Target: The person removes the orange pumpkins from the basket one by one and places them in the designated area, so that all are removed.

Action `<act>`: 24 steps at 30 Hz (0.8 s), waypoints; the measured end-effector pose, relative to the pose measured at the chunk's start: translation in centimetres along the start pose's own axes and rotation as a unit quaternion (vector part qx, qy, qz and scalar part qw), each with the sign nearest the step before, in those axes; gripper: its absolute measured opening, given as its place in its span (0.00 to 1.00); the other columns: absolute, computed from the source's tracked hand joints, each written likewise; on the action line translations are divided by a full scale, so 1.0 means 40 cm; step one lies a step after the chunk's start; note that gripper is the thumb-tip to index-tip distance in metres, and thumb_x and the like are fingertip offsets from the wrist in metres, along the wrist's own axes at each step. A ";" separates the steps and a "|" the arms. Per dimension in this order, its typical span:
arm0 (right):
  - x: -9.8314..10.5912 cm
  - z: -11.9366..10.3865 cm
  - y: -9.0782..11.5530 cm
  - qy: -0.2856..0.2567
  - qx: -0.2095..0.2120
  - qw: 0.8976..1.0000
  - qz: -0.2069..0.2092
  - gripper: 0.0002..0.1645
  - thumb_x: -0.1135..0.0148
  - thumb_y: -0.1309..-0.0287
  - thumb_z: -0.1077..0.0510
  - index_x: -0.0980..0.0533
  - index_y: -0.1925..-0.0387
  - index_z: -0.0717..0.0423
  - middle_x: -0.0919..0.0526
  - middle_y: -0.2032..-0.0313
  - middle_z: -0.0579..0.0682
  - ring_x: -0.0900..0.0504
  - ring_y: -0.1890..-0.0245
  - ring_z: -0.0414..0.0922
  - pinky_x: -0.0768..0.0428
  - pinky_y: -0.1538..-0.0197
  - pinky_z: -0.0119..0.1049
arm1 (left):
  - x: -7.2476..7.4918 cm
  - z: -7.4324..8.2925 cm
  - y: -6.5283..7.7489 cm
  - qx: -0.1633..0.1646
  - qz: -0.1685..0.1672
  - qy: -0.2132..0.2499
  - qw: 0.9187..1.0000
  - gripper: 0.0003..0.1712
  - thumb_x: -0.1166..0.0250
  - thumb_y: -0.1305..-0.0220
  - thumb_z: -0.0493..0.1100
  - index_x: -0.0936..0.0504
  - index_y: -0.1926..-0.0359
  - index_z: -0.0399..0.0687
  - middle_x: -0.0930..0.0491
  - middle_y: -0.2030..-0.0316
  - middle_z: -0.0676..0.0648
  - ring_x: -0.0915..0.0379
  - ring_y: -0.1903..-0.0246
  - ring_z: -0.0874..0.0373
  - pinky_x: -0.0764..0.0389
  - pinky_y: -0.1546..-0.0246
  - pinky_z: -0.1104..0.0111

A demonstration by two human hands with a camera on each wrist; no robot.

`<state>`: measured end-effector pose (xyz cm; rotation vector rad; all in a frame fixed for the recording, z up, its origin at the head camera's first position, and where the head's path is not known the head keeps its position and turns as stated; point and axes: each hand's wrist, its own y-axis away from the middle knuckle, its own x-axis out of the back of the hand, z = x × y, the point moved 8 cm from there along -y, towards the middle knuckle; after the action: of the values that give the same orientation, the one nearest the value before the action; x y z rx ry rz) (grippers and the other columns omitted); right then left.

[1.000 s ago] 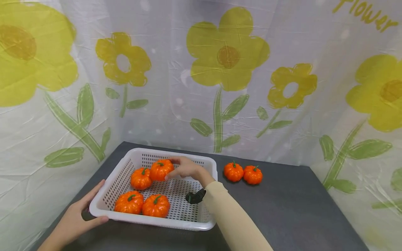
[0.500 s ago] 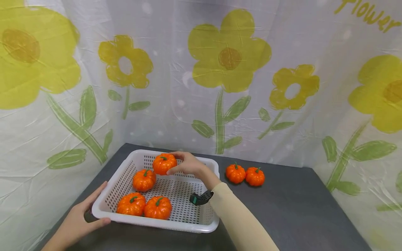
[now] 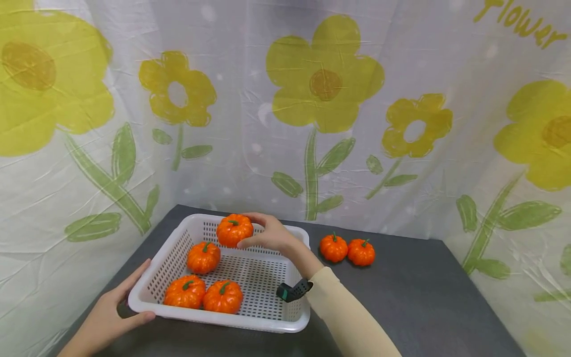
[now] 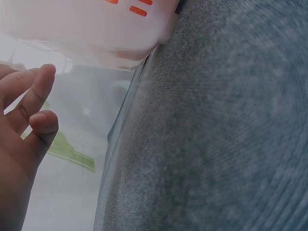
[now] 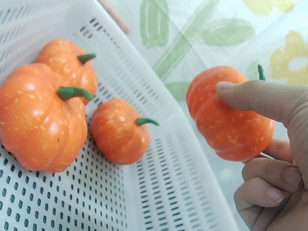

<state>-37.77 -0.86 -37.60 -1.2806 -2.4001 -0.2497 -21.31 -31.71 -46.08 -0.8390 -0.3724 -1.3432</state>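
Observation:
My right hand pinches a small orange toy pumpkin between thumb and fingers, up over the back of the white plastic basket. In the right wrist view the thumb lies across the held pumpkin, with its green stem beyond. Three more pumpkins sit in the basket: one at the left, two along the front. My left hand spreads around the basket's front left corner, fingers and thumb straight at the rim. In the left wrist view, fingers show close beneath the basket wall.
Two more orange pumpkins stand side by side on the dark grey table, right of the basket. A curtain with yellow flowers hangs behind and along both sides. A black band circles the right wrist.
My right hand has lifted the pumpkin from beside the left one in the basket, up to the level of the back rim. My left hand stays at the corner.

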 end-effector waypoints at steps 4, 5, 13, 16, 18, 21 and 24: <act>0.005 -0.016 0.019 0.006 0.017 1.000 -0.001 0.46 0.17 0.48 0.54 0.25 0.27 0.41 0.25 0.28 0.42 0.32 0.24 0.50 0.30 0.28 0.58 | -0.004 -0.004 0.000 0.005 -0.006 0.005 1.000 0.60 0.18 0.43 0.47 0.43 0.15 0.58 0.47 0.39 0.91 0.34 0.48 0.86 0.21 0.58 0.73; 0.005 -0.019 0.023 0.005 0.023 1.000 -0.001 0.46 0.17 0.47 0.54 0.25 0.27 0.41 0.24 0.29 0.42 0.33 0.24 0.50 0.30 0.28 0.58 | -0.005 -0.005 0.001 0.006 -0.006 0.007 1.000 0.60 0.18 0.43 0.47 0.43 0.15 0.58 0.47 0.39 0.91 0.33 0.48 0.85 0.21 0.59 0.73; 0.013 -0.023 0.056 0.001 0.048 0.999 0.010 0.45 0.18 0.47 0.58 0.25 0.27 0.44 0.23 0.30 0.45 0.24 0.32 0.49 0.21 0.35 0.49 | -0.001 0.005 0.004 -0.001 -0.002 0.014 1.000 0.60 0.18 0.43 0.46 0.43 0.15 0.56 0.46 0.39 0.91 0.31 0.49 0.83 0.21 0.61 0.72; 0.022 -0.023 0.074 -0.017 0.050 0.999 0.011 0.45 0.18 0.46 0.60 0.25 0.27 0.45 0.24 0.30 0.49 0.16 0.45 0.47 0.15 0.46 0.42 | 0.001 0.008 0.004 -0.008 0.002 0.013 1.000 0.61 0.18 0.44 0.45 0.42 0.15 0.56 0.46 0.39 0.90 0.31 0.49 0.84 0.20 0.61 0.72; 0.030 -0.024 0.086 -0.030 0.053 0.998 0.009 0.45 0.19 0.46 0.61 0.26 0.26 0.46 0.24 0.30 0.52 0.14 0.57 0.45 0.14 0.53 0.39 | 0.001 0.007 0.003 -0.008 0.001 0.012 1.000 0.61 0.18 0.44 0.45 0.42 0.15 0.57 0.46 0.39 0.90 0.33 0.48 0.85 0.20 0.60 0.73; 0.045 -0.023 0.102 -0.041 0.061 0.997 0.011 0.45 0.20 0.45 0.61 0.27 0.26 0.46 0.25 0.29 0.53 0.17 0.65 0.40 0.16 0.58 0.35 | -0.001 0.003 0.001 -0.005 -0.001 0.006 1.000 0.61 0.18 0.44 0.46 0.43 0.15 0.59 0.47 0.38 0.90 0.35 0.46 0.87 0.21 0.58 0.73; 0.062 -0.019 0.118 -0.036 0.060 0.997 0.021 0.46 0.20 0.44 0.59 0.28 0.25 0.45 0.25 0.29 0.51 0.23 0.74 0.40 0.19 0.62 0.34 | -0.001 0.002 0.000 -0.003 -0.001 0.001 1.000 0.61 0.18 0.44 0.47 0.42 0.15 0.59 0.47 0.38 0.90 0.37 0.46 0.88 0.22 0.56 0.74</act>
<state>-34.91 3.39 -35.99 -1.3027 -2.4058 -0.0466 -21.30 -31.64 -46.05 -0.8427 -0.3665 -1.3477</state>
